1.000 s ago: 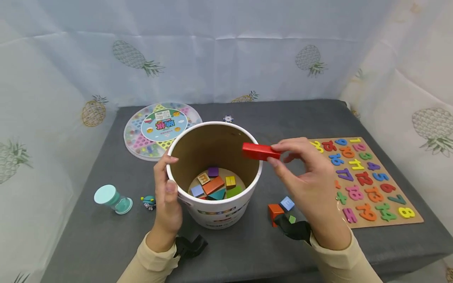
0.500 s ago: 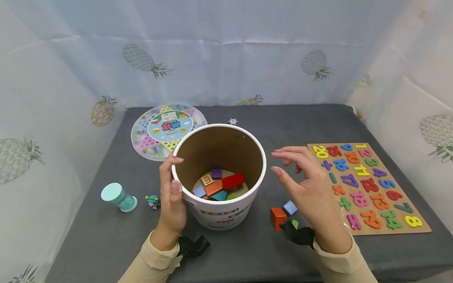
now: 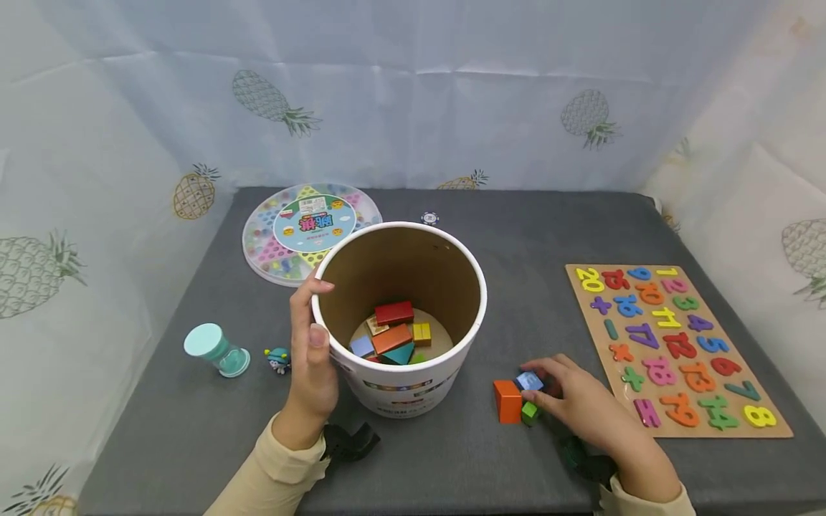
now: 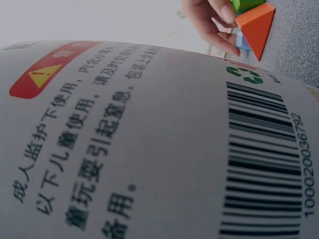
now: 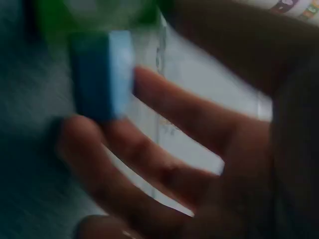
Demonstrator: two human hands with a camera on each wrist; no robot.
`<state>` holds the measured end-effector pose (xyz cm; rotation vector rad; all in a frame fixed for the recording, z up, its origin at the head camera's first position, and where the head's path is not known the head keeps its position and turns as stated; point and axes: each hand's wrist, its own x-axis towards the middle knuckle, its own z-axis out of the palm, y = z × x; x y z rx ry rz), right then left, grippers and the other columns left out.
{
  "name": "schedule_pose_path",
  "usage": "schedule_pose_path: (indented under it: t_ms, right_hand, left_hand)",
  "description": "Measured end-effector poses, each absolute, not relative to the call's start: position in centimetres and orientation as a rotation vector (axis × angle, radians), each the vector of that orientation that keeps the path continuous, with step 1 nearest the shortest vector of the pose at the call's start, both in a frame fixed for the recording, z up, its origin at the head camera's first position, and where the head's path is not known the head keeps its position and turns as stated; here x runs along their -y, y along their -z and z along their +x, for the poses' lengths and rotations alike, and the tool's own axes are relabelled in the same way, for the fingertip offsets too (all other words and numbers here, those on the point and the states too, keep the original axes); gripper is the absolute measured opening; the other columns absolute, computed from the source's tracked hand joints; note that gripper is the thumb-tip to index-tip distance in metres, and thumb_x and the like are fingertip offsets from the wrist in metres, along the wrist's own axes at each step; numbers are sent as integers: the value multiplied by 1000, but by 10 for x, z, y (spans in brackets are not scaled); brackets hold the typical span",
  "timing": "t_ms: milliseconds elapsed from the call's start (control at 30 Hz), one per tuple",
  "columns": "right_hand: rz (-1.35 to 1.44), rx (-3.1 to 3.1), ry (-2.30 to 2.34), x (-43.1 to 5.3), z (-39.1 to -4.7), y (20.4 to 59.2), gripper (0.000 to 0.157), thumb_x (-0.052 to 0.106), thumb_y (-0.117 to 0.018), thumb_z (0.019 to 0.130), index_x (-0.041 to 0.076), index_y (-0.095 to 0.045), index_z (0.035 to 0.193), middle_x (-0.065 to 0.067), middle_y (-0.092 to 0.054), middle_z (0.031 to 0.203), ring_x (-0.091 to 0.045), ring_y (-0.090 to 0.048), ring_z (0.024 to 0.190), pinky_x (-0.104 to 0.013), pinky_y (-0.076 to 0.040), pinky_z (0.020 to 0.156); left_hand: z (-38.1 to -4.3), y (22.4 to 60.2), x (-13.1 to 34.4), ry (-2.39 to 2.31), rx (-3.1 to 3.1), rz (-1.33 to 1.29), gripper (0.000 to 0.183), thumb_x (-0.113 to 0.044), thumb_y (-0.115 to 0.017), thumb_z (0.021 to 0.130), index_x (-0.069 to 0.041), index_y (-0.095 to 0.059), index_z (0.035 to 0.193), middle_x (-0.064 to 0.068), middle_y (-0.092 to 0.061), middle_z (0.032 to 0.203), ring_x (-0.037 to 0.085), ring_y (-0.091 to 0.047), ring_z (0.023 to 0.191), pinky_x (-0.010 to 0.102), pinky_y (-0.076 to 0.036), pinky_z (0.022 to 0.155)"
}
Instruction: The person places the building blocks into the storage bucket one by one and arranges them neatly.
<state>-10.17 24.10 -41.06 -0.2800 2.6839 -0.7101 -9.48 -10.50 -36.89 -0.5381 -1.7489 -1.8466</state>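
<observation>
My left hand (image 3: pixel 312 387) grips the white bucket (image 3: pixel 396 387) by its left side, with a fingertip over the rim. Inside the bucket lie several wooden blocks, among them a red block (image 3: pixel 394 313), an orange block (image 3: pixel 391 338) and a yellow block (image 3: pixel 421 334). Right of the bucket, my right hand (image 3: pixel 581 401) pinches a light blue block (image 3: pixel 529 381) between thumb and fingers, low at the tabletop. The right wrist view shows that blue block (image 5: pixel 102 74) blurred against the fingers. Beside it are an orange block (image 3: pixel 508 401) and a small green block (image 3: pixel 530 413).
A number puzzle board (image 3: pixel 601 358) lies at the right. At the back left is a round Chinese checkers set (image 3: pixel 310 233), with a poker chip (image 3: pixel 429 218) nearby. An hourglass (image 3: pixel 218 350) and a small figurine (image 3: pixel 278 360) stand left of the bucket on the grey table (image 3: pixel 452 466).
The red block left my right hand and dropped into the bucket. That hand then came down to the light blue block. My left hand stays on the bucket.
</observation>
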Motion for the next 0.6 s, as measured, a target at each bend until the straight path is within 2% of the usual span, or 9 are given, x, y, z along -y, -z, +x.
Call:
schedule_pose_path:
  t_ms: [133, 267, 333, 467, 600]
  right_hand:
    - [-304, -2780, 738, -236, -103, 421, 28, 35, -70, 85, 19, -65, 108, 3, -51, 87, -12, -48, 70, -28, -41, 59]
    - [-320, -2819, 756, -232, -108, 423, 19, 30, -72, 84, 19, -66, 98, 4, -52, 84, -11, -47, 68, -28, -40, 58]
    - [-317, -2814, 799, -232, -109, 423, 18, 28, -73, 84, 18, -65, 97, 3, -53, 85, -11, -49, 68, -28, -41, 59]
    - [-301, -2832, 880, -235, -112, 417, 26, 22, -77, 81, 16, -62, 101, 1, -54, 88, -10, -52, 68, -26, -45, 58]
    - [-262, -2958, 937, -238, -119, 404, 25, 12, -79, 78, 13, -61, 95, -1, -53, 78, -15, -50, 64, -26, -43, 53]
  left_hand:
    - [-95, 369, 104, 1851, 1740, -542, 64, -53, -40, 95, 1, -33, 129, 21, -27, 144, 41, -24, 130, 50, -32, 100]
    - [-95, 370, 105, 1845, 1732, -539, 64, -53, -40, 95, 2, -33, 128, 23, -28, 143, 41, -24, 130, 47, -33, 100]
    - [-95, 371, 105, 1836, 1735, -543, 65, -53, -39, 95, 3, -33, 128, 24, -28, 141, 41, -25, 129, 47, -34, 99]
    - [-95, 371, 105, 1825, 1748, -548, 66, -53, -39, 95, 4, -32, 127, 24, -29, 141, 40, -26, 129, 50, -34, 98]
    - [-95, 371, 106, 1794, 1781, -537, 66, -53, -38, 95, 4, -32, 127, 23, -30, 140, 40, -26, 129, 51, -35, 97]
